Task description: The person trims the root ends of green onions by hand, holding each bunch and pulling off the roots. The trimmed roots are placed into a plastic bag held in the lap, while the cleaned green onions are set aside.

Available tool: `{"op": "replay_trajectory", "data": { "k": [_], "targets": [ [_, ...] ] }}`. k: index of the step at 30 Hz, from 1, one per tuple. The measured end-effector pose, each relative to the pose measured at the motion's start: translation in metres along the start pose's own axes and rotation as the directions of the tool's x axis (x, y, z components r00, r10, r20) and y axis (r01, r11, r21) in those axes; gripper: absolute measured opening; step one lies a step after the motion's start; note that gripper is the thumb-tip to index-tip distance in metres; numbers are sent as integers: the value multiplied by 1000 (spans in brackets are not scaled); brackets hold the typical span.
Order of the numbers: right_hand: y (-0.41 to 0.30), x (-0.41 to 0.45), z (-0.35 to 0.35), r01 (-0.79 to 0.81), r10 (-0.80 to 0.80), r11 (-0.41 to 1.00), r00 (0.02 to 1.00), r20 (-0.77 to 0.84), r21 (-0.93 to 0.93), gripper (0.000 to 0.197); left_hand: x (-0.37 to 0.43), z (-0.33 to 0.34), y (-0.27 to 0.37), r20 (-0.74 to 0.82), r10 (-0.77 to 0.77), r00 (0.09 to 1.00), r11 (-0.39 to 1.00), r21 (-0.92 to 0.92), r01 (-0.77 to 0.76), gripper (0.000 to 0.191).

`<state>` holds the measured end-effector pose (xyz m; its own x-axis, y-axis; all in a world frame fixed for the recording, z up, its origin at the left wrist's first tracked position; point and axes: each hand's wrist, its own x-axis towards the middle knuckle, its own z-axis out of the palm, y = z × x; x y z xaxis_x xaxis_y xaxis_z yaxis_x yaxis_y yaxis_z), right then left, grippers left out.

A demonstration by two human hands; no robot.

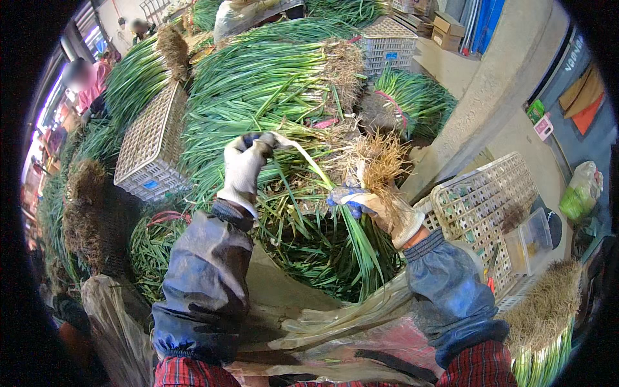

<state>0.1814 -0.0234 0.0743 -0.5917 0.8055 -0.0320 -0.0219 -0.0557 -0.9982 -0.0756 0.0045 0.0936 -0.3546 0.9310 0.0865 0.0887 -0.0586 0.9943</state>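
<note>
My left hand (pixel 247 157), in a soiled whitish glove, pinches the end of a pale, yellowish leaf (pixel 309 158). That leaf stretches down to a small bunch of long-leaved allium greens (pixel 357 237), whose leaves hang downward. My right hand (pixel 379 210), in a glove with blue on the fingers, grips this bunch near its base. Tangled tan roots (pixel 382 159) fan out above the right hand and partly cover it. Below both hands lies a heap of loose green and yellowed leaves (pixel 314 256). A wide pile of the same greens (pixel 256 77) spreads just beyond, roots to the right.
A white plastic crate (pixel 150 135) stands at left, another (pixel 389 46) at the back. An upturned crate (pixel 483 193) at right carries a clear plastic tub (pixel 529 239). Rooted bundles (pixel 546 300) stand at lower right. A concrete pillar (pixel 483 92) rises at right. A person (pixel 92 82) is at far left.
</note>
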Motion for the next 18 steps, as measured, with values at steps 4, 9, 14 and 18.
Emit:
{"op": "replay_trajectory", "data": {
  "k": [4, 9, 14, 18],
  "targets": [
    [6, -2, 1, 56, -56, 998, 998, 12, 3, 23, 32, -33, -24, -231, -63, 971, 988, -149, 29, 11],
    [14, -1, -8, 49, -50, 997, 999, -11, -62, 23, 29, -56, -6, 84, -204, 975, 978, -32, 208, 27],
    [3, 4, 2, 98, -102, 985, 995, -19, -144, 29, -5, -9, 13, 337, -118, 934, 993, 36, 113, 19],
    [-24, 1, 3, -127, 120, 991, 983, 141, 40, 38, -18, 5, 18, 374, -5, 927, 996, -83, 39, 17]
  ]
}}
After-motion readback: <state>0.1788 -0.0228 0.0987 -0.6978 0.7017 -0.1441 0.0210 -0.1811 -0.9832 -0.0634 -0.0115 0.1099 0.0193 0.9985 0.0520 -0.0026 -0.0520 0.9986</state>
